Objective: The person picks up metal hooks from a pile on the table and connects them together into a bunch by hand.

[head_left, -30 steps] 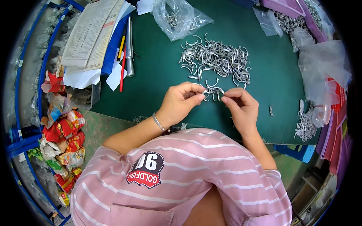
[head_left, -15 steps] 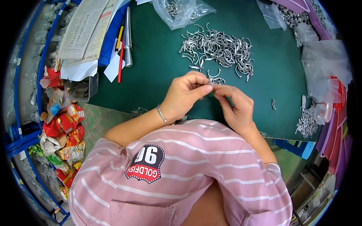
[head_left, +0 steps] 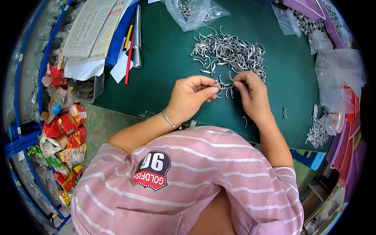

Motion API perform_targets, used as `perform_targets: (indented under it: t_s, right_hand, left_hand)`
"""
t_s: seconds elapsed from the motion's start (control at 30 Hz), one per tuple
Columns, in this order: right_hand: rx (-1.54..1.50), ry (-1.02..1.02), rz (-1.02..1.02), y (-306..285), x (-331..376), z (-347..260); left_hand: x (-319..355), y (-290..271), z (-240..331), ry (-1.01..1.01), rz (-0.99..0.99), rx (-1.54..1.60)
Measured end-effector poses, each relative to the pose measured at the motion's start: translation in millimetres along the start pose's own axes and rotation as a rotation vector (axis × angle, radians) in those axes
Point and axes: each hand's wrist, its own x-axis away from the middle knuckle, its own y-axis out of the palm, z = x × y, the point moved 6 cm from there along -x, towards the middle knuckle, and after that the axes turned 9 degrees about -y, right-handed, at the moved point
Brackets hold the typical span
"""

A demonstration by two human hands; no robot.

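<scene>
My left hand (head_left: 192, 94), with a silver bangle on its wrist, pinches a small silver metal piece (head_left: 216, 84) between thumb and forefinger; the fingers hide most of it. To its right, my right hand (head_left: 253, 96) grips a thin curved metal piece (head_left: 231, 76) by one end with its fingertips. Several loose curved pieces (head_left: 226, 91) lie on the table between the two hands. Just beyond them spreads a large pile of curved silver pieces (head_left: 231, 51). One single curved piece (head_left: 245, 122) rests near the table's front edge, below my right hand.
The green table (head_left: 156, 78) carries a plastic bag of metal parts (head_left: 192, 13) at the back. Papers (head_left: 88, 33), a red pen (head_left: 129, 62) and a tapered metal rod (head_left: 137, 39) lie left. Rightward are small pieces (head_left: 285, 113), another metal heap (head_left: 318, 131) and clear plastic bags (head_left: 338, 74).
My hands have drawn apart; the right one moved right and up from the left and now shows a curved piece. A curved piece near the front edge has come into sight.
</scene>
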Motion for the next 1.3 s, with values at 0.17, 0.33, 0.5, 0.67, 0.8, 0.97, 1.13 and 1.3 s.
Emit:
perform_targets:
  t_s: [0.17, 0.33, 0.5, 0.67, 0.8, 0.97, 1.13, 1.3]
  right_hand:
    - [-0.56, 0.246, 0.107, 21, 26, -4]
    - [-0.231, 0.074, 0.11, 19, 25, -28]
    - [-0.054, 0.067, 0.116, 0, 15, -18]
    - [0.11, 0.021, 0.043, -1, 13, -9]
    - [0.164, 0.002, 0.024, 5, 17, -3]
    - [0.156, 0.05, 0.079, -8, 15, -5]
    - [-0.211, 0.123, 0.263, -5, 18, -8]
    - [-0.368, 0.114, 0.289, 10, 26, -12]
  left_hand:
    - [0, 5, 2, 0.076, -0.024, -0.019]
    - [2, 11, 2, 0.129, -0.071, 0.019]
    - [2, -1, 0, 0.059, 0.001, 0.139]
    - [-3, -4, -5, -0.085, -0.053, 0.245]
    - [-3, 0, -10, -0.16, -0.06, 0.26]
    - [-2, 1, -16, -0.255, -0.094, 0.321]
    - [-4, 3, -15, -0.3, -0.114, 0.345]
    - [-3, 4, -13, -0.319, -0.14, 0.375]
